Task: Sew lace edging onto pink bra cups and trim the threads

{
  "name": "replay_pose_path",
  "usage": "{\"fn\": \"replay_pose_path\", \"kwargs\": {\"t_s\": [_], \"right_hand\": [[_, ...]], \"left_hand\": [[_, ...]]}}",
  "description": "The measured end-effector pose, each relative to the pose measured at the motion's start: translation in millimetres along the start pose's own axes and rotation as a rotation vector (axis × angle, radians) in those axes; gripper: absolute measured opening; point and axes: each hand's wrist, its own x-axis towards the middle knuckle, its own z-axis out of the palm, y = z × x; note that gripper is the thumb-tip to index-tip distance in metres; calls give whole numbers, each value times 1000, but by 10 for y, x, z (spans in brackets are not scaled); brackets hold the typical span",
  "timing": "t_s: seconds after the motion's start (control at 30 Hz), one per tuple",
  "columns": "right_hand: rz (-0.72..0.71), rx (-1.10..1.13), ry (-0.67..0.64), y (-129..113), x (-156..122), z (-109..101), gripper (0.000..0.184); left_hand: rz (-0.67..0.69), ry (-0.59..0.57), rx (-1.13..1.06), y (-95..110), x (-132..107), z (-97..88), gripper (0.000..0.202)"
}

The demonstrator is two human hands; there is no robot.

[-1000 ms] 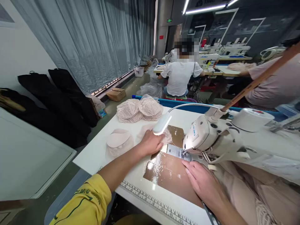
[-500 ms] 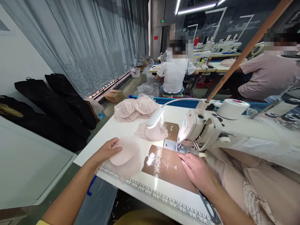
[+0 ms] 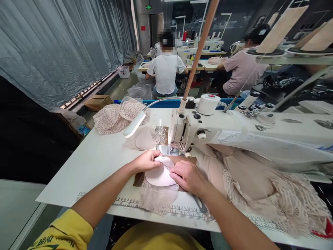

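A pale bra cup (image 3: 158,176) with lace fabric (image 3: 159,199) hanging below it lies just in front of the sewing machine needle area (image 3: 171,150). My left hand (image 3: 146,161) pinches its upper left edge between thumb and fingers. On the opposite side, my right hand (image 3: 187,175) grips the right edge with the fingers closed. Beneath the cup is a brown patch (image 3: 137,179) on the table. A dark-handled metal tool (image 3: 200,205), partly hidden, lies below my right wrist. Another cup (image 3: 147,139) on sheer fabric rests left of the machine head.
Stacked lace cups (image 3: 110,118) sit at the table's back left. A lamp (image 3: 134,124) arches over the table (image 3: 85,163). Beige lace pieces (image 3: 249,177) heap beneath the machine arm (image 3: 221,121). A printed ruler (image 3: 125,202) runs along the front edge. Two people (image 3: 165,71) sit at machines ahead.
My left hand has carried the cup rightward to the brown patch before the needle. My right hand has come off the machine bed and closed on the cup. The view has turned right.
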Motion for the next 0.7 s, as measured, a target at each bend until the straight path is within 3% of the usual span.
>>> {"fn": "replay_pose_path", "kwargs": {"t_s": [0.27,0.37,0.47,0.53,0.7], "right_hand": [[45,-60,5,2,9,9,27],[79,-79,14,2,13,14,26],[144,-106,39,1,27,11,12],[190,-160,29,1,41,11,15],[239,-276,-11,-2,65,28,18]], "left_hand": [[19,177,104,-15,151,-129,24],[47,211,196,-33,177,-98,14],[92,187,282,-13,196,-37,6],[117,185,348,18,205,-6,6],[146,320,543,176,118,17,8]]}}
